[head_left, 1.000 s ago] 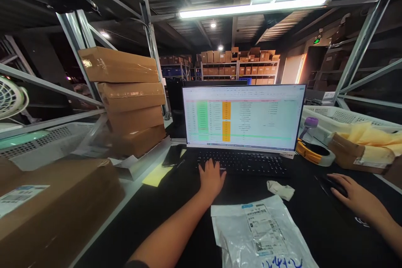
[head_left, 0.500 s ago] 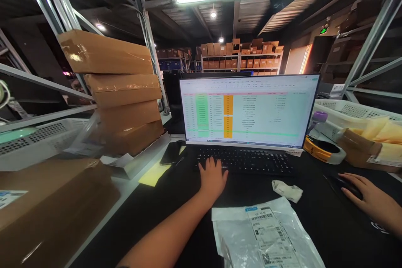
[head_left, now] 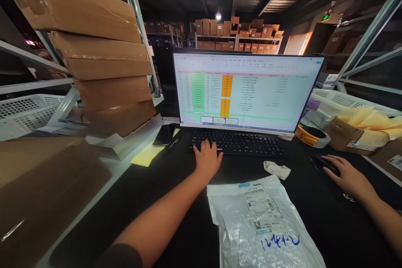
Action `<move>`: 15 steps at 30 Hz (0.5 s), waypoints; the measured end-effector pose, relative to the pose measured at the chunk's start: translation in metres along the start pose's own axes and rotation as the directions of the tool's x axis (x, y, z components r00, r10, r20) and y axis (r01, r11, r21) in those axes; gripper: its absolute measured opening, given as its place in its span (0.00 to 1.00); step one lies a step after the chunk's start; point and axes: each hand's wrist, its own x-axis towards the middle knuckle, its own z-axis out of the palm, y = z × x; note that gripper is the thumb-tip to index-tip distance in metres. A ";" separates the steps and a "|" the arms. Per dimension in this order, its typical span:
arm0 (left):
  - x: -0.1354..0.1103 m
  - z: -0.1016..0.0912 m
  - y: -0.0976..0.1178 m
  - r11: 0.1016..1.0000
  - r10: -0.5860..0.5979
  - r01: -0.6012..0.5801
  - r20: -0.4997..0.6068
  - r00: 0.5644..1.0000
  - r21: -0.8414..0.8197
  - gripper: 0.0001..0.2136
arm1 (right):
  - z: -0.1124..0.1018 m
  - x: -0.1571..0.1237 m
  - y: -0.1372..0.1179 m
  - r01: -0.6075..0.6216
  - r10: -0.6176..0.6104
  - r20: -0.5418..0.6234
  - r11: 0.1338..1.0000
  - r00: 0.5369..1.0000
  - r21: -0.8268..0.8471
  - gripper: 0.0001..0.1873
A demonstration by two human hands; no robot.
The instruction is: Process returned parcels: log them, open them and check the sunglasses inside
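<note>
My left hand (head_left: 207,160) rests with spread fingers on the near left part of a black keyboard (head_left: 248,144). On the right, my right hand (head_left: 347,175) lies over a black computer mouse (head_left: 328,165), its fingers draped along the top. Behind the keyboard stands a monitor (head_left: 266,92) showing a spreadsheet with green and orange columns, and small window previews along its lower edge. Between my arms lies a white plastic mailing bag (head_left: 248,222) with a printed label (head_left: 263,207) and blue handwriting. A crumpled white paper (head_left: 277,170) sits between the bag and the mouse.
Stacked cardboard boxes (head_left: 106,58) rise at the left, with another large box (head_left: 40,192) nearer. A phone (head_left: 163,135) and pen (head_left: 173,143) lie by yellow paper (head_left: 146,155). Tape rolls (head_left: 312,135), a white basket (head_left: 336,97) and padded yellow envelopes (head_left: 373,119) stand right.
My view has tilted down, showing more of the mailing bag and its blue writing. Small window previews have appeared at the bottom of the screen. Both hands stay in place.
</note>
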 end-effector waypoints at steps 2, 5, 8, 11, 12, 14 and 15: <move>-0.001 0.000 0.000 1.000 -0.003 0.003 -0.003 1.000 0.003 0.24 | 0.000 0.001 -0.001 0.003 -0.003 -0.013 1.000 1.000 0.008 0.32; -0.002 0.000 0.001 1.000 -0.005 0.006 -0.018 1.000 0.011 0.24 | -0.001 0.002 -0.004 -0.024 0.024 -0.026 1.000 0.999 0.020 0.34; -0.002 0.000 0.001 1.000 -0.005 0.006 -0.022 1.000 0.011 0.23 | -0.004 0.003 -0.008 -0.046 0.046 -0.017 0.999 0.999 0.014 0.34; -0.003 0.000 0.001 1.000 0.003 -0.003 -0.024 1.000 0.016 0.23 | -0.007 0.002 -0.011 -0.043 0.043 -0.028 0.999 0.999 0.008 0.33; -0.003 0.000 0.001 1.000 0.006 -0.006 -0.031 1.000 0.018 0.23 | -0.007 0.002 -0.012 -0.041 0.042 -0.035 0.999 0.999 0.008 0.32; -0.004 0.000 0.002 1.000 0.009 -0.008 -0.044 0.999 0.020 0.23 | -0.009 0.001 -0.014 -0.042 0.042 -0.047 0.999 0.998 0.006 0.31; -0.004 0.000 0.002 1.000 0.008 -0.007 -0.051 0.999 0.020 0.22 | -0.010 0.001 -0.015 -0.046 0.046 -0.053 0.999 0.998 0.003 0.31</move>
